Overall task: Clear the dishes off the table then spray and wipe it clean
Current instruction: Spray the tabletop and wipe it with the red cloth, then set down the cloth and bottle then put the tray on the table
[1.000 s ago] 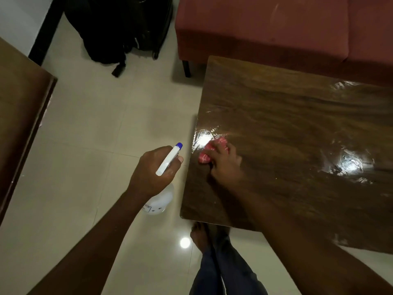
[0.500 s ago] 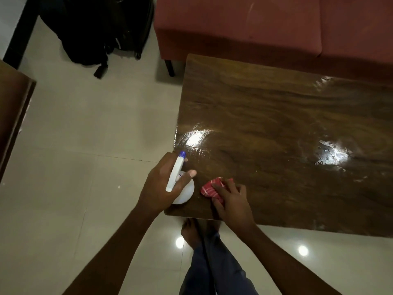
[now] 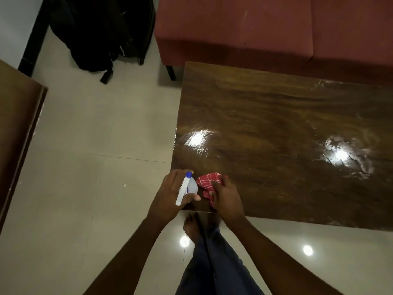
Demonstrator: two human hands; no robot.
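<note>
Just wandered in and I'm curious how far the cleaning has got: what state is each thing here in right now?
Table: no dishes in view, glossy with smeary streaks.
Spray bottle: upright, gripped by the left hand at the table's near corner.
Red cloth: bunched, held on the tabletop by the right hand.
Black bag: slumped on the floor.

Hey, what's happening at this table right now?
A person is wiping the wooden table. The right hand holds a bunched red cloth down on its near left corner. The left hand grips a white spray bottle with a blue nozzle right beside the cloth. The tabletop shines with wet streaks.
</note>
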